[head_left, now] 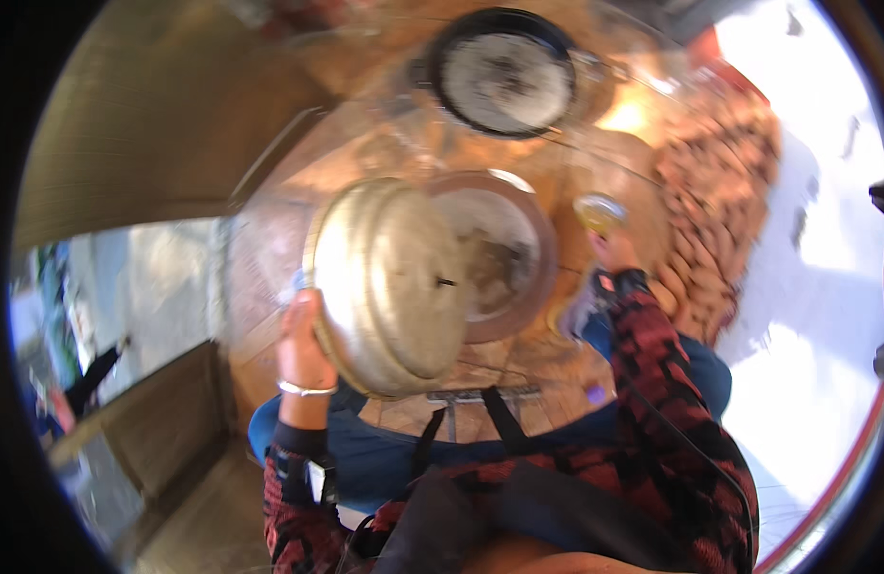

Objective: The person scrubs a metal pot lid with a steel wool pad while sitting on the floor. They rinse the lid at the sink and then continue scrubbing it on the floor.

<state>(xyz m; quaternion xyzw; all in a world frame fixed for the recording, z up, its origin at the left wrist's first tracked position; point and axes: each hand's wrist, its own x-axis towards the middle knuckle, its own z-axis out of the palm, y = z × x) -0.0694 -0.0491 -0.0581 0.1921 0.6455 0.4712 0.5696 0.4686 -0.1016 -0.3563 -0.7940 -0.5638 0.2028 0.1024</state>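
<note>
My left hand [301, 335] grips the rim of a large round metal lid [389, 282] and holds it tilted up, off a wide pot [528, 287] beneath it. The pot shows a pale, steamy content. My right hand [614, 251] is raised beside the pot's right edge and holds a small glass or cup [598, 212] with a yellowish content. A metal bangle circles my left wrist, and both sleeves are red and black.
A black round pan [504, 72] with a pale content sits farther back on the reddish counter [404, 143]. A heap of brown pieces [719, 182] lies at the right. A wooden ledge [165, 402] runs at the lower left.
</note>
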